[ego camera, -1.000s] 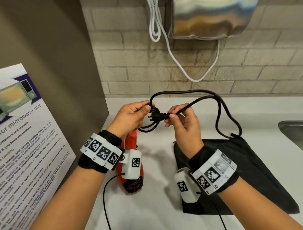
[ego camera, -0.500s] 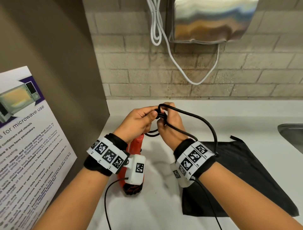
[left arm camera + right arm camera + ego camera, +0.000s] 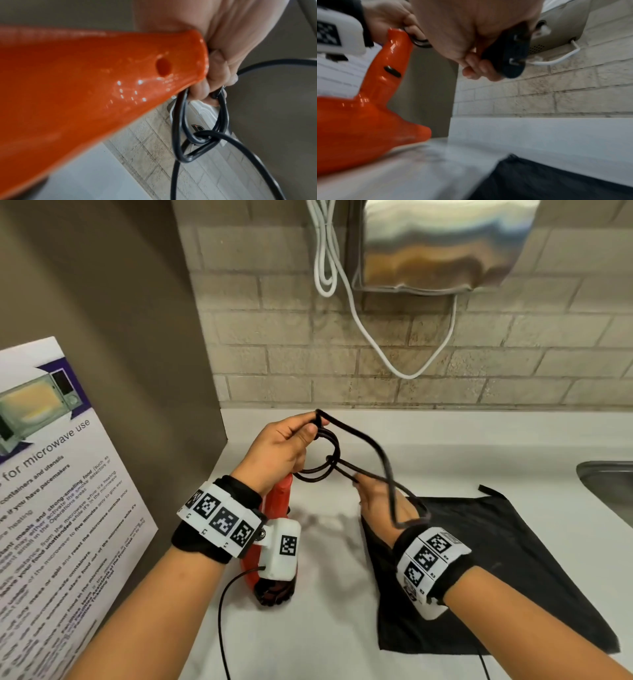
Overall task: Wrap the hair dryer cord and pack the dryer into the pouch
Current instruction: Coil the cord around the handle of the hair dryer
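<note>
An orange hair dryer (image 3: 279,508) stands on the white counter (image 3: 325,628), mostly hidden under my left wrist; its handle (image 3: 120,75) rises to my left hand (image 3: 284,446). That hand grips the coiled loops of the black cord (image 3: 325,460) at the handle's top. The cord crosses itself in a knot (image 3: 205,136) below the fingers. My right hand (image 3: 376,501) holds the black plug (image 3: 510,54), prongs showing, with a slack loop of cord draped over its back. The black pouch (image 3: 496,570) lies flat on the counter under my right wrist.
A steel wall unit (image 3: 435,244) hangs on the brick wall with a white cable (image 3: 373,337) looping below it. A microwave poster (image 3: 51,491) leans at the left against a brown panel. A sink edge (image 3: 606,481) shows at the right.
My right hand has drawn the plug end through the coil and pulled down and right, away from my left hand. The large cord loop has shrunk and now drapes over my right hand.
</note>
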